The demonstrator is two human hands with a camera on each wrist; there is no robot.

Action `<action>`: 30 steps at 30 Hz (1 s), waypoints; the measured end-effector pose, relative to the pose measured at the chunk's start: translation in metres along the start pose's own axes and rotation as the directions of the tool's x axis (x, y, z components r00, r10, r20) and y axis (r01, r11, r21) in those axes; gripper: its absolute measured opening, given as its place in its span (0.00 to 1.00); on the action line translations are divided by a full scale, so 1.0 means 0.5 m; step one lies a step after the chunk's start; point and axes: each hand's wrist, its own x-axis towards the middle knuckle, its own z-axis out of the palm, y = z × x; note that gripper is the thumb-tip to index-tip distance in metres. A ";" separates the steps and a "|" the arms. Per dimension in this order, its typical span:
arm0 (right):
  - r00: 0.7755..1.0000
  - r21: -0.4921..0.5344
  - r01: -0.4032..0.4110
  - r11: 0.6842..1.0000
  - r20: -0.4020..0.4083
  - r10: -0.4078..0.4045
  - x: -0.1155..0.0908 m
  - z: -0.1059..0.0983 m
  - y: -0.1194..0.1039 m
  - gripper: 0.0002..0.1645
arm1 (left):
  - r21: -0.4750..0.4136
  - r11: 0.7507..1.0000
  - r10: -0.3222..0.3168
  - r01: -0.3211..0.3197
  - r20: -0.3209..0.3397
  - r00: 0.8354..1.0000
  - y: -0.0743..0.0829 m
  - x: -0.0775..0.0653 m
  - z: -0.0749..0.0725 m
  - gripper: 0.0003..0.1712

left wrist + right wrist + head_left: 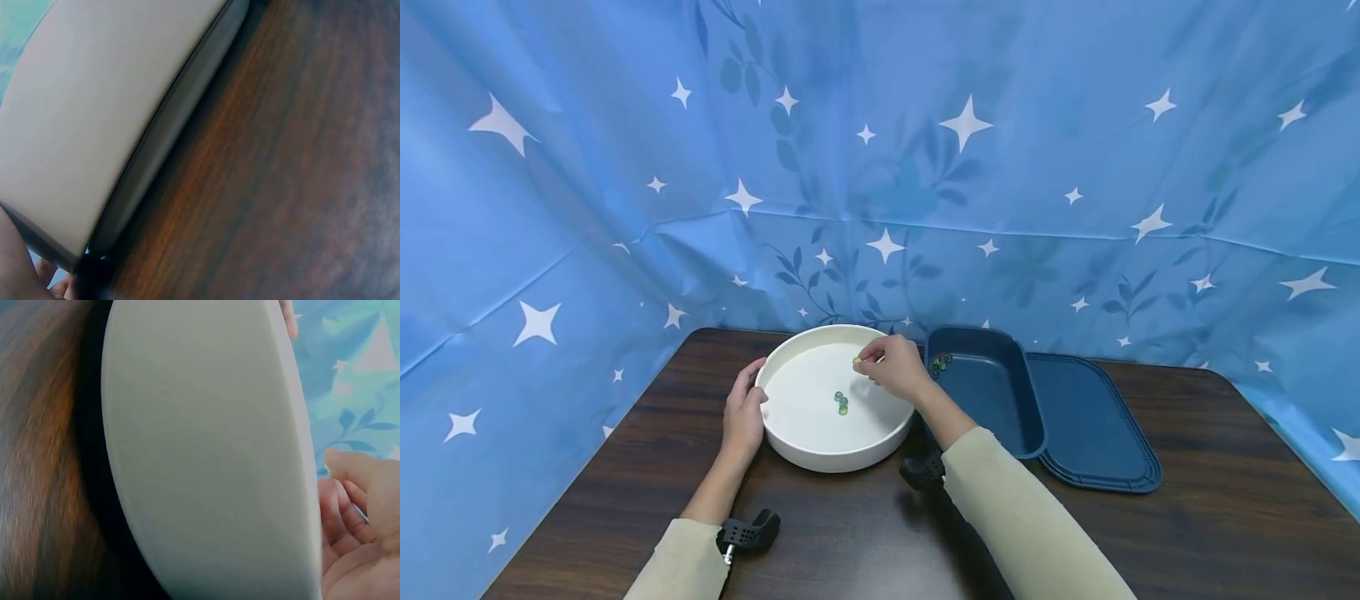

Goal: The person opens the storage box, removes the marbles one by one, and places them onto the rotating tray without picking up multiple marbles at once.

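A round white tray (805, 367) with a raised rim sits on the table, in front of me. My left hand (744, 417) grips its left side, thumb over the rim and fingers along the outer wall. Over the tray's right half, my right hand (891, 367) pinches a small yellow-green glass marble (856, 361) between thumb and fingertips. Several greenish marbles (842, 403) lie close together on the tray floor. In the right wrist view the tray's wall (206, 450) fills the middle, with the right hand's curled fingers (340, 515) beyond the rim.
Right of the tray stands a dark blue rectangular container (992, 392), with several small marbles (941, 363) in its back left corner. A flat blue lid (1093, 425) lies beside it on the dark wooden table (1217, 483). A blue starry curtain (880, 167) hangs behind.
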 end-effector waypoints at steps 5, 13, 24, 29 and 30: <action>0.999 -0.050 -0.037 0.998 0.002 0.037 0.013 0.026 0.005 0.08 | -0.008 1.000 -0.004 0.004 0.005 1.000 0.001 -0.002 0.001 0.37; 0.996 -0.086 -0.079 0.993 0.028 0.081 0.022 0.046 0.017 0.05 | -0.010 1.000 -0.008 0.008 -0.009 1.000 0.001 -0.001 0.003 0.36; 0.996 -0.249 -0.067 0.966 0.044 0.080 0.029 0.058 0.019 0.04 | -0.008 1.000 0.001 -0.001 -0.007 1.000 0.001 0.002 0.000 0.36; 0.996 -0.261 -0.075 0.962 0.036 0.088 0.029 0.062 0.021 0.04 | -0.014 1.000 -0.003 0.003 -0.003 1.000 0.000 0.001 0.000 0.36; 0.995 -0.260 -0.079 0.962 0.035 0.091 0.029 0.062 0.022 0.04 | -0.016 1.000 -0.005 0.005 -0.003 1.000 0.000 0.001 0.000 0.36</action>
